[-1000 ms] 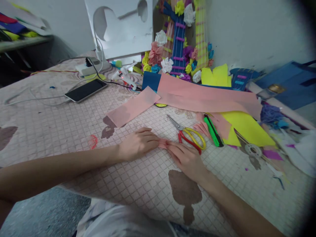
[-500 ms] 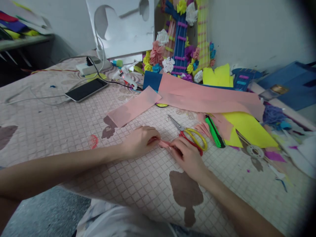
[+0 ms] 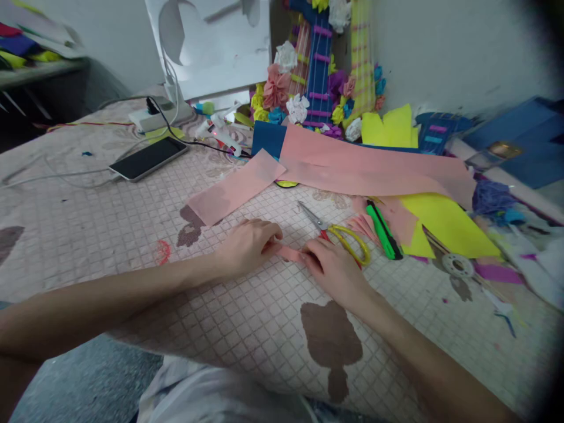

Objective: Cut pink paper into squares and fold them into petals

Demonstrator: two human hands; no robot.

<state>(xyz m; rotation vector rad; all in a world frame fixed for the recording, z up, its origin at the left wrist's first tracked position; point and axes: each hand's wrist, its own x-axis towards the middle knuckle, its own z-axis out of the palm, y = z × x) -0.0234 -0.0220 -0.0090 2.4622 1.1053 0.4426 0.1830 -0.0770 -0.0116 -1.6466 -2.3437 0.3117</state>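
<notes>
A narrow pink paper strip runs between my two hands, low over the patterned tablecloth. My left hand pinches its left end, and the fingers of my right hand close on the other end. Both hands partly hide the strip. Just beyond my right hand lie scissors with red and yellow handles, one handle partly covered by that hand. A larger pink paper piece rests flat ahead of my left hand.
A long pink sheet spreads across the back. To the right are a green cutter, yellow paper and a tape roll. Back left hold a phone, a hot glue gun and a power strip. Decorated paper guitars stand behind.
My hands have moved slightly apart, so more of the pink strip shows between them. The view has shifted a little; the things on the table lie as before.
</notes>
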